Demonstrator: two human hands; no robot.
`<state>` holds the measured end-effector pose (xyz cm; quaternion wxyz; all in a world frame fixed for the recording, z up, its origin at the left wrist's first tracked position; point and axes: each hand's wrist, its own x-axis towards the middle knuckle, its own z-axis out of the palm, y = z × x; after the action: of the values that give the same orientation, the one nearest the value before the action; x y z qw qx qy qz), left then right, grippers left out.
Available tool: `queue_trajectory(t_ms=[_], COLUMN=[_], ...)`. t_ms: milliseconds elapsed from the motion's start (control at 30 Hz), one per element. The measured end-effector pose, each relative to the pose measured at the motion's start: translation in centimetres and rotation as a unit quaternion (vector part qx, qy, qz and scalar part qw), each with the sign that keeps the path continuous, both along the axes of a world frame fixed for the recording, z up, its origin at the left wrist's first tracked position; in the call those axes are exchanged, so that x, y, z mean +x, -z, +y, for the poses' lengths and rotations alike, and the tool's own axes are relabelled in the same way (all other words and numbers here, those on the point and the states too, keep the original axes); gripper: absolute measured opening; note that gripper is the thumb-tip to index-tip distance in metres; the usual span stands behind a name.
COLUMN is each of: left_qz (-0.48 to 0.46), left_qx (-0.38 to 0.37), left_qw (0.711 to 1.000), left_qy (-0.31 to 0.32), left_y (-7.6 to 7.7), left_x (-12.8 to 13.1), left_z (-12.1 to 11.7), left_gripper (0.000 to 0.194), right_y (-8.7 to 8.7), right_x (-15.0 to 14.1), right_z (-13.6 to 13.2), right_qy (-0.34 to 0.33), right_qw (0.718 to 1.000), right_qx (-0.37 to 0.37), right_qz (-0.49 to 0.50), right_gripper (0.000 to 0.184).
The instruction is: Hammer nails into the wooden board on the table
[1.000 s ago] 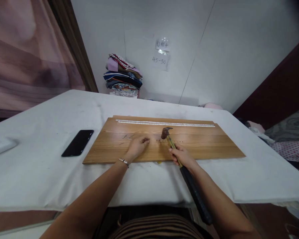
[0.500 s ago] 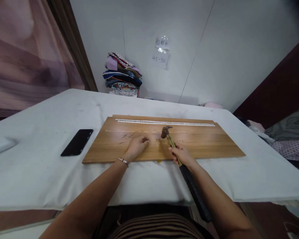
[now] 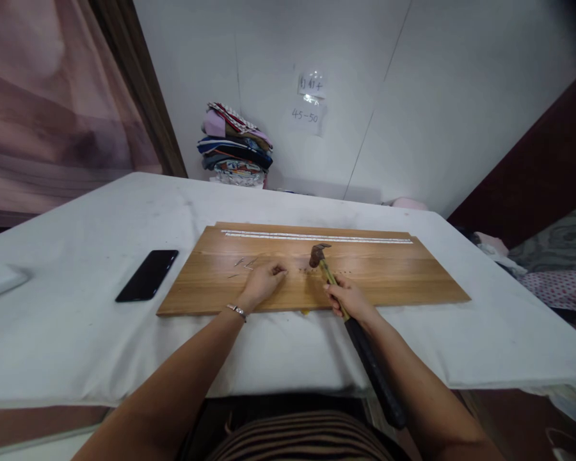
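Note:
My right hand [image 3: 349, 298] is wrapped round the upper handle of a claw hammer [image 3: 327, 272]. Its rusty head is over the middle of a wooden board [image 3: 408, 275], and the black grip slants back toward me. On the board lies my left hand [image 3: 264, 282], fingertips pinched together; whatever is between them is too small to make out. Several loose nails [image 3: 242, 263] are scattered just left of that hand. A row of small nail heads or holes [image 3: 343, 273] runs across the board beside and behind the hammer.
Two white measuring strips [image 3: 317, 237] lie along the board's far edge. A black phone [image 3: 148, 275] rests left of the board on the white-covered table [image 3: 67, 333]. Folded cloths [image 3: 236, 144] are stacked against the wall, where paper notes [image 3: 309, 102] hang. A white object [image 3: 2, 282] is at far left.
Both hands and the hammer keep practically the same place and pose. Only a very slight shift of the whole view shows.

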<state>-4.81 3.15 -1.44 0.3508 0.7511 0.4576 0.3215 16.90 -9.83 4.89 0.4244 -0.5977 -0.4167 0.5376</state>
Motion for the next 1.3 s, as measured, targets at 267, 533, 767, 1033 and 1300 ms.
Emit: queue_trajectory(t_ms=[267,533,767,1033,1300], left_qz=[0.015,0.013,0.004,-0.003,0.002], left_qx=[0.006,0.000,-0.015,-0.017,-0.002], left_qw=[1.000,1.000,1.000,1.000,1.000], left_qy=[-0.004,0.003,-0.002,-0.004,0.008], left_y=[-0.39,-0.21,-0.41,0.04,-0.33], left_x=[-0.08,-0.02,0.00,0.07,0.04], left_z=[-0.12,-0.02,-0.18,0.01,-0.07], left_gripper=[0.014,0.013,0.013,0.014,0.016], right_y=[0.28,-0.12,0.27,0.03,0.40], right_x=[-0.08,-0.07,-0.20,-0.04,-0.06], right_z=[-0.10,0.18,-0.10,0.29,-0.11], right_qy=[-0.007,0.000,-0.007,0.001,-0.007], right_qw=[1.000,1.000,1.000,1.000,1.000], right_qx=[-0.006,0.002,-0.008,0.004,-0.003], right_qz=[-0.003,-0.005,-0.016,-0.002,-0.009], right_gripper=[0.037,0.035,0.034,0.036,0.034])
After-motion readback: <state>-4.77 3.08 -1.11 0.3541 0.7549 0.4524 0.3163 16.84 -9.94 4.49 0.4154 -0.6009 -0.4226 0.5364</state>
